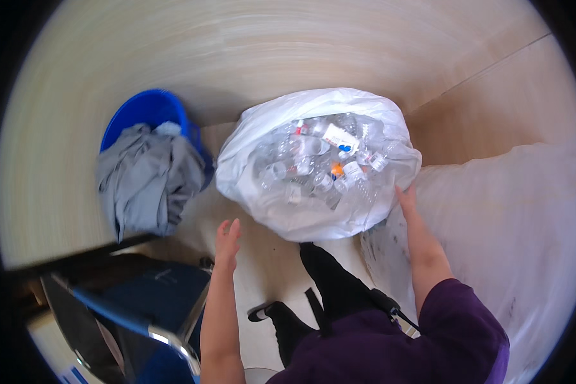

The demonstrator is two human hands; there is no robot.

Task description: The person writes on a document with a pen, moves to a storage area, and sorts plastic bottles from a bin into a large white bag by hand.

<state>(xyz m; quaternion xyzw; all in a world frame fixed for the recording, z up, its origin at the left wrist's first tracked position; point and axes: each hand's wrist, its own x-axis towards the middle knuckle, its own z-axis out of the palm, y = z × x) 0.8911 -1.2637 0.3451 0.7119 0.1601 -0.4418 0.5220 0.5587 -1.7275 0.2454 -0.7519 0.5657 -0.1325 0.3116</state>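
Observation:
A large white plastic bag (269, 211) stands open before me, full of clear plastic bottles (324, 180) and other empty packaging. Among them lie a white carton (340, 138) with a blue cap and something orange. My right hand (406, 199) is at the bag's lower right edge; its fingers are partly hidden there, so whether it grips the plastic is unclear. My left hand (227, 245) is held in the air, lower left of the bag, fingers apart and holding nothing.
On the left a blue bin (180, 108) has grey cloth (149, 177) draped over its rim. A chair with a blue seat (158, 283) and metal frame is at lower left. Another big, whitish bag (499, 230) fills the right side. A wall (288, 53) rises behind.

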